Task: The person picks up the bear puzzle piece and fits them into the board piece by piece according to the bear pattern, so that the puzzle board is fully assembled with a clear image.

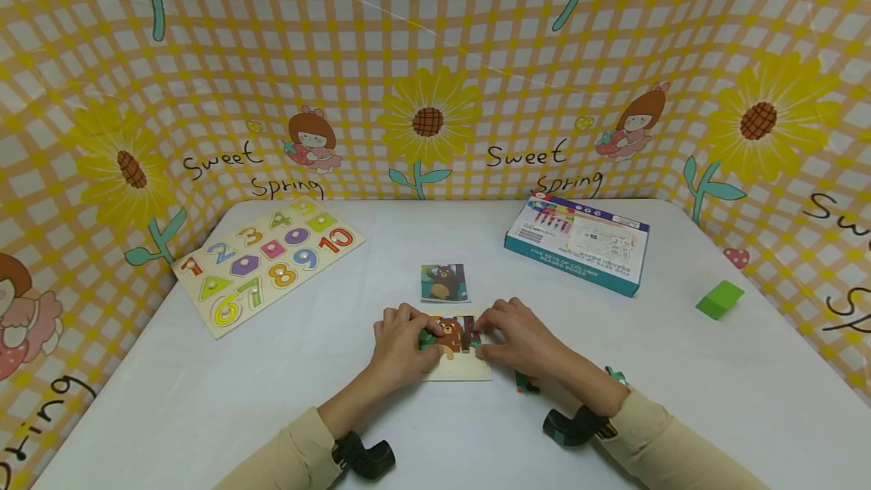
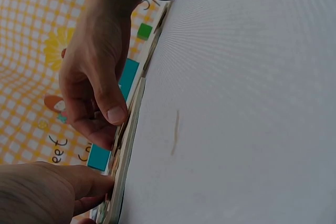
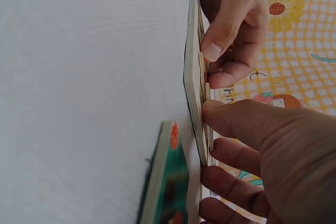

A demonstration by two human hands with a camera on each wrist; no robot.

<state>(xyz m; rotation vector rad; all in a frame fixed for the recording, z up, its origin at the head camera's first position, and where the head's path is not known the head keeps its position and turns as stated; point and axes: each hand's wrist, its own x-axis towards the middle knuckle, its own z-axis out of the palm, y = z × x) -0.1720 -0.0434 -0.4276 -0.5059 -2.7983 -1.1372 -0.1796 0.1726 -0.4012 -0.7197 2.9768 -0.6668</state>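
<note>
The left hand (image 1: 404,340) and right hand (image 1: 519,336) meet over a pale wooden board (image 1: 459,370) near the middle of the desk (image 1: 272,384). Each grip is narrow, thumb and fingertips bent around one side of the bear puzzle pieces (image 1: 449,331), which cover the board's far part; its near strip shows plain wood. From the right wrist, some pieces stand proud of the board's face. Just beyond the far edge lies a bear picture card (image 1: 445,283), a strip of desk between. A green-and-red piece (image 1: 523,382) sits near the right edge, partly under the right forearm. Wide stretches of desk separate the board from the number board (image 1: 268,267) far left, the box (image 1: 577,244) far right and the green block (image 1: 720,299) at the right.
</note>
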